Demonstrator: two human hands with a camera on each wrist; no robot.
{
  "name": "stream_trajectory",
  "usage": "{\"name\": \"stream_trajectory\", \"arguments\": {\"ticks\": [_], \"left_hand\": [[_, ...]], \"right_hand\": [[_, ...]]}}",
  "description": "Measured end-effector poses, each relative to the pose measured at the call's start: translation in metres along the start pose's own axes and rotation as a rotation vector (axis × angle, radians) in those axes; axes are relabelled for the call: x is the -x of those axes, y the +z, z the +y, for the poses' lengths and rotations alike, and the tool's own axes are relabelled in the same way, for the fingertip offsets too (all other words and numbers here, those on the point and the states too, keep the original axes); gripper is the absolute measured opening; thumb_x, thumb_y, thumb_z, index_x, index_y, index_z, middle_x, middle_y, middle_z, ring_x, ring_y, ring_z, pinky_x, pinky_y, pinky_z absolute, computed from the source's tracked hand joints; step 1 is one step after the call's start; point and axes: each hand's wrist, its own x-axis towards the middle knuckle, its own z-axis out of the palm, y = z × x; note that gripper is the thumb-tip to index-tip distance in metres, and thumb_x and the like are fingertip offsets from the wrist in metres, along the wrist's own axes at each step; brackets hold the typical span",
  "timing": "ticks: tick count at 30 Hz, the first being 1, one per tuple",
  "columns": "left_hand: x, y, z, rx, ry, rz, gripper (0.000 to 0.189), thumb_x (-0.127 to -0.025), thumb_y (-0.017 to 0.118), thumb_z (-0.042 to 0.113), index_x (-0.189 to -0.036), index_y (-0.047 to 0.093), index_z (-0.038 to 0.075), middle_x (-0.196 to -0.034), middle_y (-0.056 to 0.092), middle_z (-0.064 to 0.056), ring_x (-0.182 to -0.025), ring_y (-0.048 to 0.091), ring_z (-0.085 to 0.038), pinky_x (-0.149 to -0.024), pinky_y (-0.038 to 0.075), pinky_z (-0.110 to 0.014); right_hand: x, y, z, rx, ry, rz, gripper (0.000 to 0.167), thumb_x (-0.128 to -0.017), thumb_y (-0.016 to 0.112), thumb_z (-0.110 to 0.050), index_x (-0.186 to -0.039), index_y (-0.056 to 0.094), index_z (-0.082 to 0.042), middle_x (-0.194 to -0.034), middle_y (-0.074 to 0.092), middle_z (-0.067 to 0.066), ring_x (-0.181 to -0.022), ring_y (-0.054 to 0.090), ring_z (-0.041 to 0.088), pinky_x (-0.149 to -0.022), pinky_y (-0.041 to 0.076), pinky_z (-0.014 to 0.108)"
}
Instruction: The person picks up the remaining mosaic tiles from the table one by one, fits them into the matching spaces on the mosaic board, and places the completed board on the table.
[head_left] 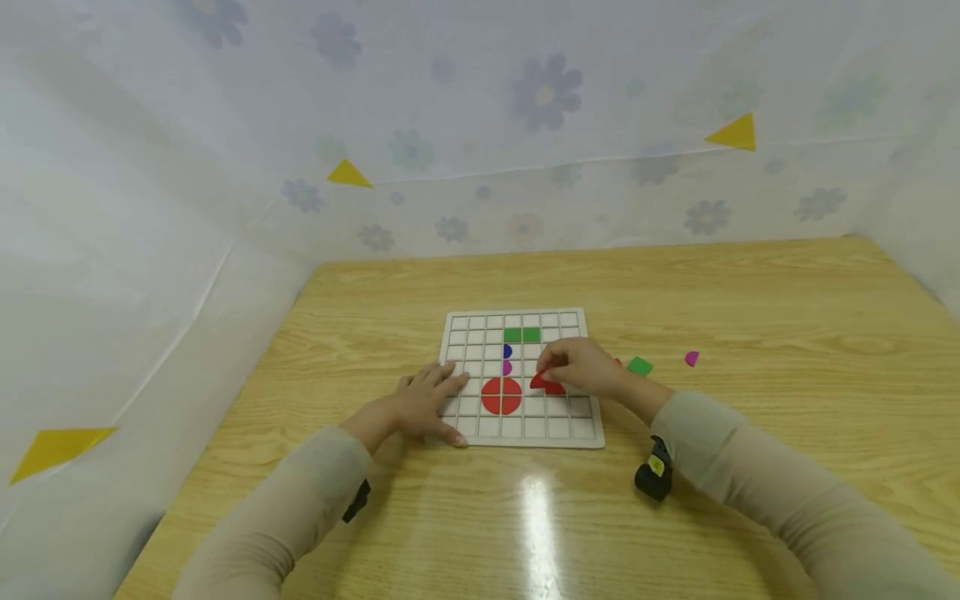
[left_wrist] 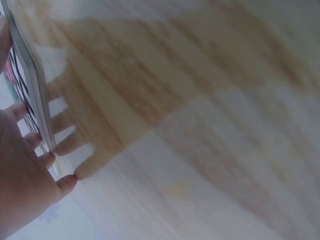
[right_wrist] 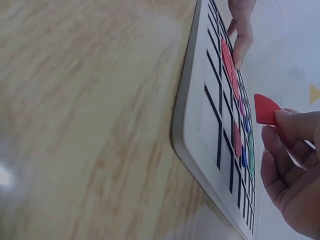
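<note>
A white grid board lies on the wooden table. My left hand rests with spread fingers on its left edge; in the left wrist view the fingertips lie along that edge. Between thumb and fingers, my right hand pinches a red quarter-circle piece, held up over the board's right half. Beneath it another red piece sits on the grid. Several red quarters form a circle. Above that circle are a magenta piece, a blue piece and two green squares.
Right of the board lie a loose green piece, a magenta piece and a red piece mostly hidden by my right hand. Pale flowered sheeting with yellow triangles walls the table's back and sides. A black wrist device hangs below my right sleeve.
</note>
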Motion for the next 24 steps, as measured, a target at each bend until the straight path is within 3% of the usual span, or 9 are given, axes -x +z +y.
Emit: {"name": "stream_trajectory", "arguments": {"ticks": [6,18,24], "left_hand": [[0.0003,0.0005,0.0005,-0.001,-0.005,0.001,0.095,-0.065,0.060,0.061,-0.139,0.016,0.021,-0.144,0.004,-0.006,-0.129,0.000,-0.029,-0.095,0.011,-0.053],[-0.0006,0.0007,-0.0002,-0.010,-0.007,0.002,0.095,-0.064,0.059,0.062,-0.139,0.015,0.022,-0.144,0.004,-0.005,-0.129,0.000,-0.028,-0.095,0.011,-0.053],[-0.0010,0.0015,-0.0003,-0.011,-0.006,-0.004,0.096,-0.064,0.058,0.062,-0.139,0.015,0.022,-0.144,0.003,-0.005,-0.129,0.000,-0.028,-0.095,0.011,-0.053]], "right_hand": [[-0.0041,0.0034,-0.0012,0.045,0.005,0.001,0.004,-0.080,0.060,-0.008,-0.082,0.063,-0.010,-0.083,0.060,-0.003,-0.080,0.051,0.015,-0.072,0.041,0.032],[-0.0093,0.0088,0.0049,0.077,-0.041,0.010,0.005,-0.081,0.059,-0.010,-0.079,0.063,-0.007,-0.081,0.060,-0.003,-0.076,0.050,0.014,-0.068,0.041,0.030],[-0.0091,0.0101,0.0057,0.080,-0.020,0.008,0.003,-0.080,0.060,-0.009,-0.080,0.062,-0.006,-0.080,0.060,-0.001,-0.070,0.048,0.014,-0.063,0.040,0.028]]}}
